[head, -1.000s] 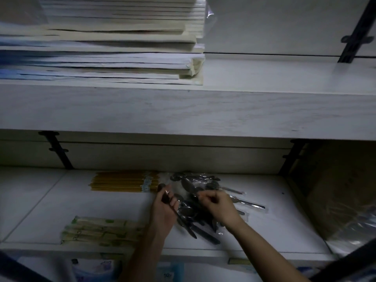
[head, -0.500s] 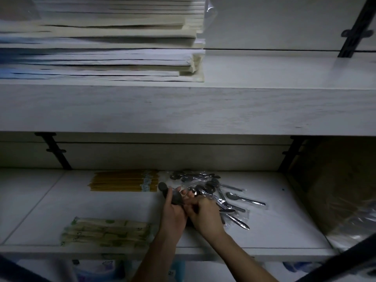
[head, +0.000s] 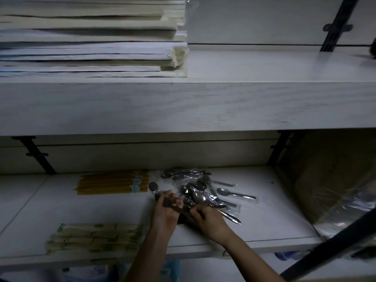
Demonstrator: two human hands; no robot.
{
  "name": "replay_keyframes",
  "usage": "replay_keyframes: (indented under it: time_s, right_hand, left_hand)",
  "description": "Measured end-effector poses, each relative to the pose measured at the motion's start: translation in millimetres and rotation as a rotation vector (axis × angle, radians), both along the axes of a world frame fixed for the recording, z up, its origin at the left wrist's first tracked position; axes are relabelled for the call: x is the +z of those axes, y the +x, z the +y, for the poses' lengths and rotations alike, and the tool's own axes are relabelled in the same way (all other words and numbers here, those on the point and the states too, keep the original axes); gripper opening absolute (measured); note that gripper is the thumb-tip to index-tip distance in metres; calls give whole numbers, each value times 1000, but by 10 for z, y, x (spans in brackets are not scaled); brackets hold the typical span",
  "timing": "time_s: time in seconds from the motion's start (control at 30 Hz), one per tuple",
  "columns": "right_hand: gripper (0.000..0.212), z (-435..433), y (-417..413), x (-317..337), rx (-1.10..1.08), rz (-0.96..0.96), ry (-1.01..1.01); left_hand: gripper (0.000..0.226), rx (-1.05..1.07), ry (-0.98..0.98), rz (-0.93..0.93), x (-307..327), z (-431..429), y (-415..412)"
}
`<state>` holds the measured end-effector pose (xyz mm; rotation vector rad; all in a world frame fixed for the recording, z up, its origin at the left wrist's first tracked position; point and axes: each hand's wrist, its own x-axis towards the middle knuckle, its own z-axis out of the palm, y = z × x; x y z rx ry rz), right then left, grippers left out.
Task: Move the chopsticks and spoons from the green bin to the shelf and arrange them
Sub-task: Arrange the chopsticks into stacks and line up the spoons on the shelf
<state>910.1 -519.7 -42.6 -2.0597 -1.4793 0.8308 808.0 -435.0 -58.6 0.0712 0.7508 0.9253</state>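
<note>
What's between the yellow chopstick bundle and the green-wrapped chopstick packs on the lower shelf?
Nothing. The head view shows only bare lower shelf between the yellow chopstick bundle at the back and the green-wrapped chopstick packs by the front edge.

Stack of flat white and cream packets (head: 91, 41) upper left; black bracket (head: 38, 157); brown box (head: 325, 169) at right.

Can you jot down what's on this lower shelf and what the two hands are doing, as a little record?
Left hand: grips a bunch of dark wrapped spoons
Right hand: fingers curled on that bunch's handles
Loose pile: plastic-wrapped silver metal spoons, beyond the right hand
White lower shelf, back: bundle of yellow chopsticks
Its front left: chopsticks in green-printed paper sleeves
White upper shelf: stack of pale paper sheets
</note>
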Motion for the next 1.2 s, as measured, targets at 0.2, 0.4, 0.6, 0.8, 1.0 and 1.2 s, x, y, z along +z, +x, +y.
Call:
replay_keyframes:
  time_s: [0.2, 0.4, 0.6, 0.8, 1.0, 1.2]
  right_hand:
    - [29, -1, 167, -81, -82, -59, 55]
    - [24, 131, 407, -193, -183, -309, 44]
    - [34, 336, 433, -251, -160, -403, 36]
    - [21, 412, 507, -245, -129, -409, 24]
    - [9, 466, 681, -127, -215, -263, 172]
    - [12, 493, 801, 92, -216, -113, 426]
  left_hand:
    - [29, 35, 42, 69, -87, 62, -130]
    - [31, -51, 95, 161, -89, 71, -252]
    - [40, -62, 57, 125, -156, 30, -265]
    - [40, -52, 55, 123, -170, 14, -238]
    - [29, -28, 76, 146, -130, -9, -207]
    - [29, -51, 105, 121, -102, -24, -173]
